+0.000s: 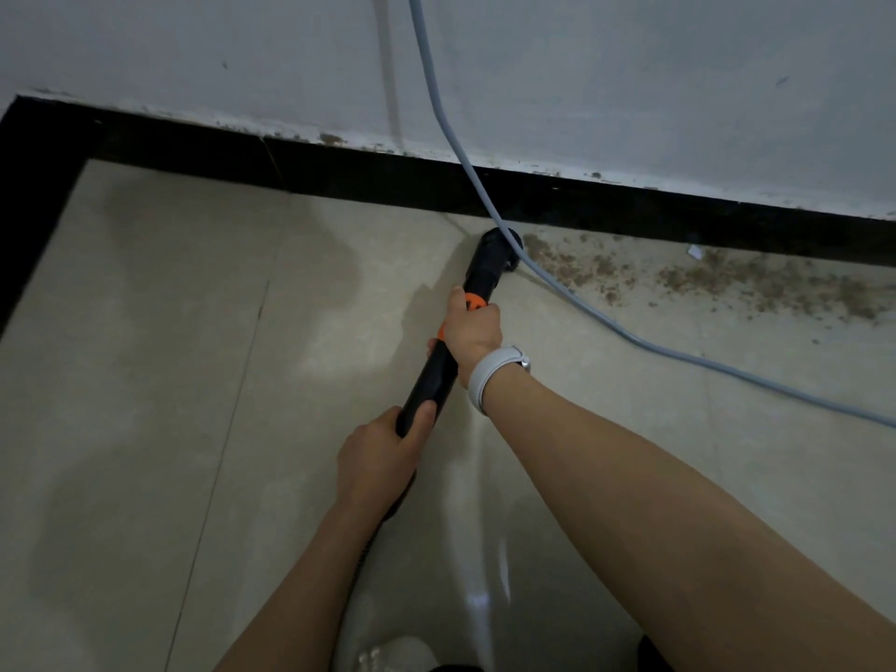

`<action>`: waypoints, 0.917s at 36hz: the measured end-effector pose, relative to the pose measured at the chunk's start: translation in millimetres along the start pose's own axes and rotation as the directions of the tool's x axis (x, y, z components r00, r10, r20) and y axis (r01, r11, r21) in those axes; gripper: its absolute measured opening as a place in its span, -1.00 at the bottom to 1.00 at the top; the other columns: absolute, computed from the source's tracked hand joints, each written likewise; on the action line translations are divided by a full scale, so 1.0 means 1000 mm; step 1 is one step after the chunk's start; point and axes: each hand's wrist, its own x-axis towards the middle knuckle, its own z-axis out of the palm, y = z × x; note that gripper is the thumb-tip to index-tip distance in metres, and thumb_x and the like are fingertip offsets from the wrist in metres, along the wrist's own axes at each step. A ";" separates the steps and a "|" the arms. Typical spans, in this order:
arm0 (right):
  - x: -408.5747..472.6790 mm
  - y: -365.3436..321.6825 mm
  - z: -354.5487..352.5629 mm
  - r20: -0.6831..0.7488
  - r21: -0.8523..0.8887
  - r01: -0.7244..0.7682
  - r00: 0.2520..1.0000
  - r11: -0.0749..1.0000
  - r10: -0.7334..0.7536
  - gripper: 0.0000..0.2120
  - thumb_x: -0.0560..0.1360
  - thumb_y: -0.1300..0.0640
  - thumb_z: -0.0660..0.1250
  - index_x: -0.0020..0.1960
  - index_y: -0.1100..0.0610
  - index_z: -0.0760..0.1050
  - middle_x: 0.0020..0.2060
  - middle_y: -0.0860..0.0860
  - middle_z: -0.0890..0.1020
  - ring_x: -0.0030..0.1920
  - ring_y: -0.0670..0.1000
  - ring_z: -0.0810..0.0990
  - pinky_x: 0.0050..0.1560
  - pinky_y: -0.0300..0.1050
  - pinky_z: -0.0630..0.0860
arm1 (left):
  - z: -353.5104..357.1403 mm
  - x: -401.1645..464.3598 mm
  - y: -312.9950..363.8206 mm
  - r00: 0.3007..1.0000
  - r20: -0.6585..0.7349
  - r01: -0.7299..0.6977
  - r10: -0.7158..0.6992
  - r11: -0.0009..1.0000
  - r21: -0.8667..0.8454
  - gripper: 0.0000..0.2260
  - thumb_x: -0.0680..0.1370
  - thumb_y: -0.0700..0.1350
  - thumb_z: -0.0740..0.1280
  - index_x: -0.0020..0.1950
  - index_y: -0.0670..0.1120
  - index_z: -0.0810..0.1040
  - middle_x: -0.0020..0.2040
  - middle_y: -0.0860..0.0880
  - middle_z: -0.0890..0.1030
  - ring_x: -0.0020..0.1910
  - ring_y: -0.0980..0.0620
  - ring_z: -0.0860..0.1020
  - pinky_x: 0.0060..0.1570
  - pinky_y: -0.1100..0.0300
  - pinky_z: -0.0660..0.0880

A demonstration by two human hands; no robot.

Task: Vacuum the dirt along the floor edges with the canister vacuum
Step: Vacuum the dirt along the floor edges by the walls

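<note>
**Q:** Up by the wall, how is the wand [439, 366] being held, and which way is the dirt [756, 283]?

**A:** It's gripped in both fists: right hand [472, 327] wrapped round it near the orange collar, left hand [376, 451] clenched lower on the tube. The long axis runs from the hands up to the nozzle [494, 252], which is parked at the black baseboard [339, 167]. Dirt is strewn to the right of the nozzle, along that edge, so the right hand is nearer. A grey cord [572, 295] is draped across the path; open floor [145, 380] is left on the other side.
</note>
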 end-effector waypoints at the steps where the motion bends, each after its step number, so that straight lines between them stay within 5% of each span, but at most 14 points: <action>1: -0.003 0.003 0.000 -0.007 -0.003 -0.004 1.000 1.000 0.004 -0.59 0.60 -0.10 0.18 0.23 0.21 0.30 -0.27 0.08 0.44 -0.36 0.16 0.56 -0.04 0.25 0.61 | 0.000 -0.003 -0.001 1.000 0.004 0.001 -0.001 1.000 -0.002 -0.50 0.56 0.27 0.10 -0.20 -0.12 0.55 -0.35 -0.05 0.62 -0.34 -0.02 0.58 -0.23 0.05 0.51; 9: -0.022 0.025 -0.012 -0.018 0.025 -0.039 0.999 0.999 0.040 -0.62 0.60 -0.09 0.19 0.22 0.19 0.30 -0.26 0.08 0.45 -0.44 0.10 0.51 -0.12 0.20 0.64 | 0.003 -0.030 -0.014 0.999 0.033 0.002 -0.001 1.000 -0.022 -0.27 0.30 0.47 -0.14 -0.21 -0.09 0.54 -0.37 -0.03 0.62 -0.37 -0.01 0.57 -0.24 0.01 0.53; 24: -0.065 0.069 -0.036 -0.023 0.218 -0.005 1.000 0.976 0.010 -0.71 0.59 -0.04 0.25 0.14 0.16 0.31 -0.32 0.08 0.47 -0.42 0.13 0.52 -0.24 0.08 0.62 | -0.004 -0.071 -0.035 0.993 0.110 -0.056 0.050 0.997 0.052 -0.33 0.29 0.46 -0.12 -0.19 -0.02 0.52 -0.34 -0.02 0.63 -0.35 0.02 0.57 -0.25 0.07 0.47; 30: -0.059 0.039 -0.055 -0.092 0.300 0.133 0.990 0.944 -0.110 -0.76 0.59 0.01 0.26 0.02 0.18 0.32 -0.38 0.09 0.45 -0.55 0.03 0.47 -0.43 -0.10 0.50 | -0.006 -0.054 -0.003 0.987 0.068 -0.148 0.143 0.986 0.081 -0.47 0.27 0.44 -0.16 -0.30 0.07 0.37 -0.34 -0.02 0.60 -0.33 -0.03 0.55 -0.31 0.11 0.38; 33: -0.046 0.011 -0.068 -0.087 0.307 0.162 0.986 0.938 -0.142 -0.77 0.60 0.02 0.24 0.01 0.19 0.32 -0.36 0.11 0.45 -0.60 0.01 0.47 -0.48 -0.13 0.49 | -0.006 -0.035 0.025 0.983 0.019 -0.184 0.183 0.978 0.099 -0.38 0.29 0.45 -0.11 -0.24 -0.02 0.46 -0.30 -0.05 0.62 -0.26 -0.08 0.57 -0.28 0.12 0.37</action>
